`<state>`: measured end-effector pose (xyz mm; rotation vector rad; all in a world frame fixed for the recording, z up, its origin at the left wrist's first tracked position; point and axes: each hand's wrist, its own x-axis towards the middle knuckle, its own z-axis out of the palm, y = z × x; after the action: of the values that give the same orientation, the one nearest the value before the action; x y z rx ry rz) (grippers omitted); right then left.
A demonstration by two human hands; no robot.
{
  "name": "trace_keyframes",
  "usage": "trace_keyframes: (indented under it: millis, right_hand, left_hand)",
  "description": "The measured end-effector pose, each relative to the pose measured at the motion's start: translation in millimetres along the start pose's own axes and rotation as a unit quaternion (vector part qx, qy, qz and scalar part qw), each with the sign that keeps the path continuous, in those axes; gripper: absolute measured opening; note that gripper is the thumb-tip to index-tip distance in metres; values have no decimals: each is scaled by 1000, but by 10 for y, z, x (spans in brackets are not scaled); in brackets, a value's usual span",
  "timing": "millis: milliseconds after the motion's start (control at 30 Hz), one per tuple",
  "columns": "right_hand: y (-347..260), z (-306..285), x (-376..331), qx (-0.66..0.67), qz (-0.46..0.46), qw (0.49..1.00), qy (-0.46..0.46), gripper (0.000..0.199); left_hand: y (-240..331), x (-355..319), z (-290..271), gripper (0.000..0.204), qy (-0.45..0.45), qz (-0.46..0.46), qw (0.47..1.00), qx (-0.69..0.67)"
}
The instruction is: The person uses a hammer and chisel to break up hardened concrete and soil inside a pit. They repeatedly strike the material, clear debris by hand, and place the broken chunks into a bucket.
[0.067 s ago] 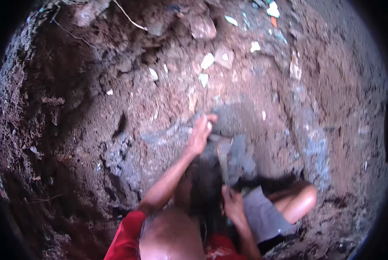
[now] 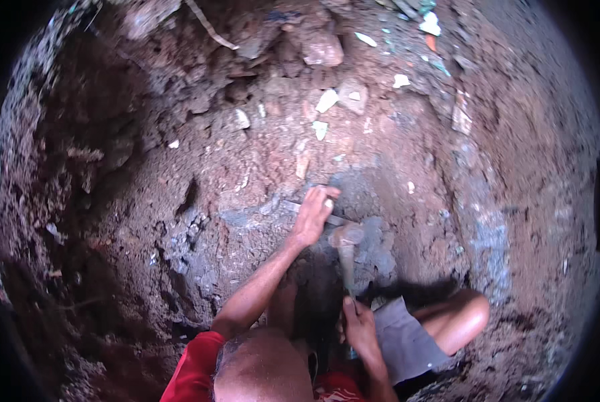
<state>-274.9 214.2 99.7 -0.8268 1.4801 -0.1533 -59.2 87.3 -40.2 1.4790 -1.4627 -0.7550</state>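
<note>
Metal bar [image 2: 339, 220]: crosswise over grey earth [image 2: 355, 186]
Hammer [image 2: 347, 258]: head by bar's right end, touching unclear
Left hand [image 2: 311, 214]: fingers around bar
Right hand [image 2: 359, 328]: fingers around hammer's handle
Ground [image 2: 159, 171]: brown soil, pale stone [image 2: 327, 101] ahead

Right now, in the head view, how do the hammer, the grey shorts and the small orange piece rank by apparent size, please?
1. Grey shorts
2. Hammer, partly covered by a hand
3. Orange piece
</note>
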Motion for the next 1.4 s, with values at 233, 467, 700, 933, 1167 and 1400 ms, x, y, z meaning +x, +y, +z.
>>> trace_keyframes:
  millis: [233,467,700,933,1167,1400]
  right_hand:
    - [-31,-98,96,144,-275,949,51,42]
    - [79,-27,327,84,-20,996,17,47]
    - [162,-38,299,144,-19,989,-20,47]
    - [86,-288,-34,296,-124,942,-97,40]
    - [-508,-523,-305,469,-338,816,-6,14]
    - [-72,-21,206,431,113,890,-99,20]
  left_hand:
    - [88,19,24,49,26,7,996,-81]
    - [46,-8,-11,22,-18,84,995,50]
    - [6,-4,63,21,-127,83,964,217]
    - [173,234,-83,47,-22,-70,987,145]
    - [154,112,-44,36,-12,-25,983,182]
    - [178,170,-15,32,-10,-18,984,177]
